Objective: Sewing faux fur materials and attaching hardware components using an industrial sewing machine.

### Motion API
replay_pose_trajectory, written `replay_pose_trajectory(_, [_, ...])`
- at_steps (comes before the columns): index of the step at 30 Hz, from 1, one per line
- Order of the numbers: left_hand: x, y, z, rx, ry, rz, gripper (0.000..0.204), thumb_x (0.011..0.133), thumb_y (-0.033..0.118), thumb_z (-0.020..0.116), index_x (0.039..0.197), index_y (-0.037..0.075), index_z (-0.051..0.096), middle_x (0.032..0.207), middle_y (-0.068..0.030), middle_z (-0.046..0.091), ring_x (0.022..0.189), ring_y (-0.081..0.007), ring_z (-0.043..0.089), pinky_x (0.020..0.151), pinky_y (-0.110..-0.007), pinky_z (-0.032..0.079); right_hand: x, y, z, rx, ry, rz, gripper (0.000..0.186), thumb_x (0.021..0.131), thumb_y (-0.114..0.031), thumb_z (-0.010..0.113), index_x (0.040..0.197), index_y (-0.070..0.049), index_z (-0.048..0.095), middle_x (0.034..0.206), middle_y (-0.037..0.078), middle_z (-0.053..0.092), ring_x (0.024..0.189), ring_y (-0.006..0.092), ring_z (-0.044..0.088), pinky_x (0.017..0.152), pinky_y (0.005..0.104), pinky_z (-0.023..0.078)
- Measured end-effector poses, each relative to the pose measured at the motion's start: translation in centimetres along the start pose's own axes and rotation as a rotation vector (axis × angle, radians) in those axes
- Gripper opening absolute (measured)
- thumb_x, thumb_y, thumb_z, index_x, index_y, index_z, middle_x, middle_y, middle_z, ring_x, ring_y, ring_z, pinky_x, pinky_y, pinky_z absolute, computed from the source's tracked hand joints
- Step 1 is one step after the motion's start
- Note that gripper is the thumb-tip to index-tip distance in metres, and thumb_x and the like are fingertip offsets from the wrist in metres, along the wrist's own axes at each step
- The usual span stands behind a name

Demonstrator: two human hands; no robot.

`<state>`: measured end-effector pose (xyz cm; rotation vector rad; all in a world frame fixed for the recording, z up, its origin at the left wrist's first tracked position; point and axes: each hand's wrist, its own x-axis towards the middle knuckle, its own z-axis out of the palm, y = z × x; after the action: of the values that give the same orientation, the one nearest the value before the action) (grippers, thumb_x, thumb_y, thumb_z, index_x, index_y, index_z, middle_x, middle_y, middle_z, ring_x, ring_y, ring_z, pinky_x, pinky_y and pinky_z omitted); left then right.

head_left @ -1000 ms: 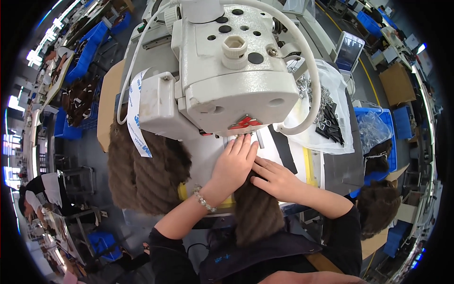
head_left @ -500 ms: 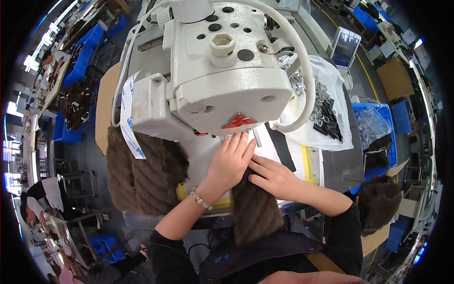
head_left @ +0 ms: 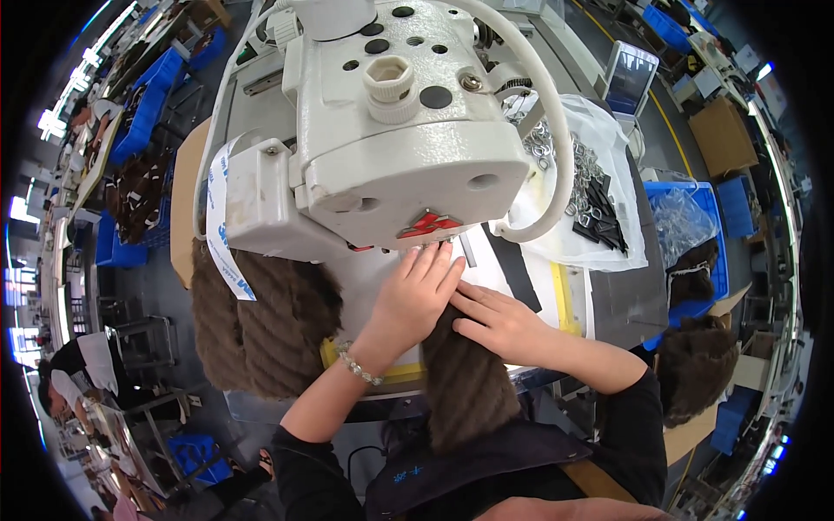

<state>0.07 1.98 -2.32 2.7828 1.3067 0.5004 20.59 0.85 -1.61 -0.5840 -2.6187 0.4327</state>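
Both hands rest at the front of a white sewing machine (head_left: 413, 165), under its head. My left hand (head_left: 407, 300) lies flat, fingers stretched forward, with the fingertips close to the needle area, which the machine head partly hides. My right hand (head_left: 504, 328) lies beside it, fingers stretched toward the left hand and thumb apart, pressing on a brown fur piece (head_left: 469, 382). The fur runs from under both hands over the table edge toward my lap. Its far end is hidden under the hands. A bead bracelet (head_left: 358, 365) circles my left wrist.
More brown fur (head_left: 261, 330) is piled left of the machine. On the right, a white plastic sheet (head_left: 556, 247) bears metal rings and black strips (head_left: 599, 226). A blue crate (head_left: 719, 243) and another fur bundle (head_left: 698, 369) stand farther right. A white tape strip (head_left: 219, 226) hangs at the machine's left.
The view has shifted slightly, so the machine head appears a little farther left and up. Both hands keep nearly the same place on the fur.
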Motion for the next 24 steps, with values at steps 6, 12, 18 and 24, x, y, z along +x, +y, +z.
replay_pose_trajectory(6, [0.1,0.1,0.2,-0.015,0.015,-0.011,0.040,0.085,0.011,0.051,0.124,0.003,0.059,0.128,-0.0185,0.057,0.118,-0.0333,0.055,0.101,-0.044,0.042,0.0,0.0,0.0,0.008,0.002,-0.002,0.023,0.072,-0.006,0.061,0.093,-0.001,0.055,0.128,0.024,0.053,0.122,0.0390,0.052,0.100,0.0441,0.046])
replay_pose_trajectory(12, [-0.2,-0.3,-0.1,0.000,-0.011,0.003,0.040,0.087,0.013,0.048,0.123,0.001,0.058,0.128,-0.0180,0.056,0.120,-0.0305,0.053,0.105,-0.042,0.039,-0.1,0.0,0.0,-0.002,-0.008,0.004,0.024,0.072,-0.007,0.062,0.094,-0.001,0.055,0.129,0.024,0.053,0.123,0.0389,0.051,0.101,0.0437,0.045])
replay_pose_trajectory(18, [-0.1,-0.4,-0.1,-0.018,-0.009,0.002,0.040,0.087,0.013,0.048,0.123,0.001,0.058,0.128,-0.0178,0.056,0.120,-0.0304,0.053,0.105,-0.042,0.039,0.0,-0.1,0.0,-0.020,-0.015,0.005,0.025,0.071,-0.007,0.062,0.094,-0.001,0.055,0.129,0.024,0.053,0.124,0.0382,0.051,0.102,0.0430,0.045])
replay_pose_trajectory(24, [-1.0,0.0,-2.3,-0.177,-0.054,-0.018,0.043,0.082,0.007,0.052,0.124,0.000,0.057,0.129,-0.0188,0.054,0.122,-0.0317,0.052,0.104,-0.043,0.039,-0.1,0.0,-0.1,-0.015,-0.021,0.011,0.024,0.072,-0.007,0.061,0.095,-0.002,0.055,0.129,0.023,0.053,0.125,0.0374,0.051,0.103,0.0421,0.045])
